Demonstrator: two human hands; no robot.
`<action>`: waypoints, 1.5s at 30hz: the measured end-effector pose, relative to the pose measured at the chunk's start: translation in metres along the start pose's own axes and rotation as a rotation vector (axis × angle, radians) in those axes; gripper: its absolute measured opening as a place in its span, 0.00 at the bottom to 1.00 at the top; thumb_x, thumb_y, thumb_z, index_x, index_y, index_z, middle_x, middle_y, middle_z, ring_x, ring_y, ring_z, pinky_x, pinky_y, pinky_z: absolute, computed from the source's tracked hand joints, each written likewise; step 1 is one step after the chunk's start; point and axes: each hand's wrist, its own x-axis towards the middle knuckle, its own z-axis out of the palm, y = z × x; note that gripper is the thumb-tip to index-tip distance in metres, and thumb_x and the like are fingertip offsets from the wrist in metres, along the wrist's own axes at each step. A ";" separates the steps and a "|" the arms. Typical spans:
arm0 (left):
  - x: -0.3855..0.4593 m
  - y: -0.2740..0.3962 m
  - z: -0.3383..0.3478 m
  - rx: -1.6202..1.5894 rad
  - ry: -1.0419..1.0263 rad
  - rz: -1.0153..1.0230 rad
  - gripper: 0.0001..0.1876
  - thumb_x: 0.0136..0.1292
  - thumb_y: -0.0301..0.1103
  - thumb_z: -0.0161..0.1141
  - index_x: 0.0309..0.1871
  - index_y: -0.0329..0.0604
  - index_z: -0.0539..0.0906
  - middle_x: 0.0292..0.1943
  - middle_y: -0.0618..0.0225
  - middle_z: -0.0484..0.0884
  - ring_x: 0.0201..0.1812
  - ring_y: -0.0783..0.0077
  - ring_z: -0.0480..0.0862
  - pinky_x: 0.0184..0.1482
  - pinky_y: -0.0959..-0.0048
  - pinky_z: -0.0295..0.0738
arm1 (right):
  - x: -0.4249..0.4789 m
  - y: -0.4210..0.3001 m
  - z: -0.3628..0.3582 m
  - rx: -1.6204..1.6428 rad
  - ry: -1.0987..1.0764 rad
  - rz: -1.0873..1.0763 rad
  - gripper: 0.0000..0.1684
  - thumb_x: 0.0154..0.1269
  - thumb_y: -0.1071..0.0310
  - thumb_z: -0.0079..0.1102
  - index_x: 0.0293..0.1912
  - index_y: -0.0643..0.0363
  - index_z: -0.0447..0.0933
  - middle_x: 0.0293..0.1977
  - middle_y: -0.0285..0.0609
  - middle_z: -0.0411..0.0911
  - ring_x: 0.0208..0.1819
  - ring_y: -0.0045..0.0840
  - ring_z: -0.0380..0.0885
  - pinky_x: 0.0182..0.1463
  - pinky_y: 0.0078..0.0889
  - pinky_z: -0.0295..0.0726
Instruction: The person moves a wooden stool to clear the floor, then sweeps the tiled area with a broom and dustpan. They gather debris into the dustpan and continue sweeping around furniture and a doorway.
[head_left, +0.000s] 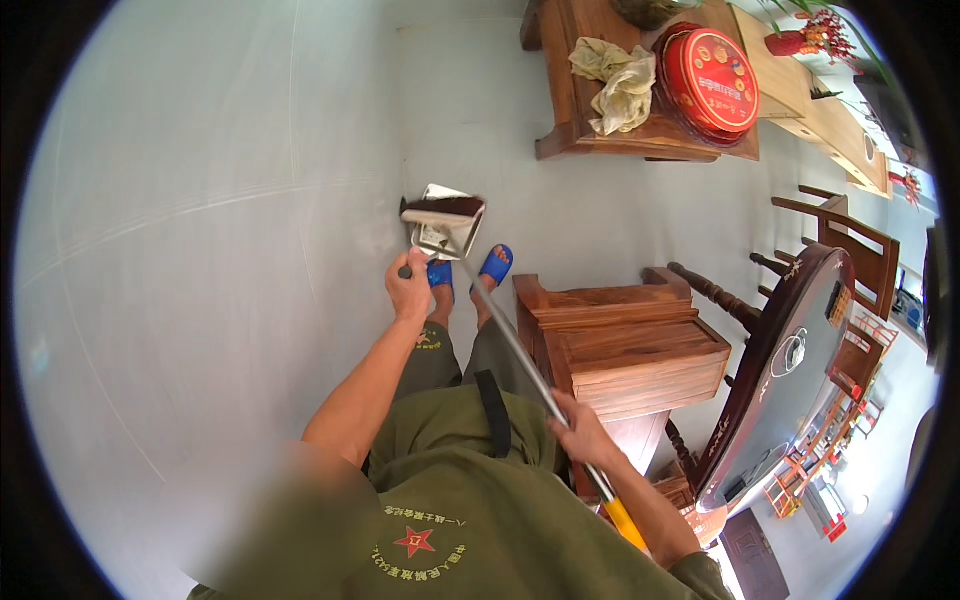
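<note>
My left hand (410, 287) is closed around the dark-tipped handle of a metal dustpan (469, 238), whose pan is at floor level in front of my feet. My right hand (583, 428) grips the silver pole of a broom (517, 345), beside my right hip; the pole's yellow end runs back under my right forearm. The broom head, with dark bristles, lies across the dustpan and covers part of it. Some small debris appears in the pan, too small to name. Blue slippers (496, 264) are on my feet just behind the dustpan.
A wooden table (566, 97) ahead to the right holds a crumpled cloth (619, 86) and a round red box (716, 82). Close on my right is a wooden cabinet-like piece (637, 345). Beyond it stand an oval dark-topped table (787, 375) and a wooden chair (855, 247). Grey floor extends left.
</note>
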 end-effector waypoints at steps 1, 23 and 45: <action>0.001 0.003 -0.001 -0.019 -0.001 -0.015 0.22 0.79 0.44 0.59 0.34 0.34 0.88 0.28 0.62 0.85 0.33 0.68 0.81 0.43 0.66 0.76 | -0.022 -0.009 -0.004 0.027 -0.032 -0.009 0.38 0.72 0.70 0.62 0.76 0.72 0.63 0.69 0.65 0.75 0.68 0.46 0.78 0.70 0.39 0.76; 0.008 0.053 -0.068 -0.073 -0.045 0.014 0.20 0.79 0.44 0.60 0.39 0.34 0.90 0.25 0.69 0.81 0.32 0.76 0.76 0.38 0.70 0.71 | 0.161 -0.151 -0.144 -0.043 0.383 -0.118 0.39 0.69 0.64 0.64 0.75 0.65 0.67 0.26 0.52 0.82 0.20 0.37 0.83 0.29 0.40 0.84; -0.088 0.154 0.016 -0.277 0.448 -0.313 0.23 0.80 0.49 0.59 0.35 0.36 0.86 0.35 0.67 0.86 0.39 0.76 0.77 0.45 0.71 0.73 | 0.310 -0.348 -0.317 -0.540 0.187 -0.262 0.35 0.67 0.70 0.55 0.74 0.65 0.70 0.55 0.69 0.82 0.49 0.50 0.84 0.54 0.46 0.83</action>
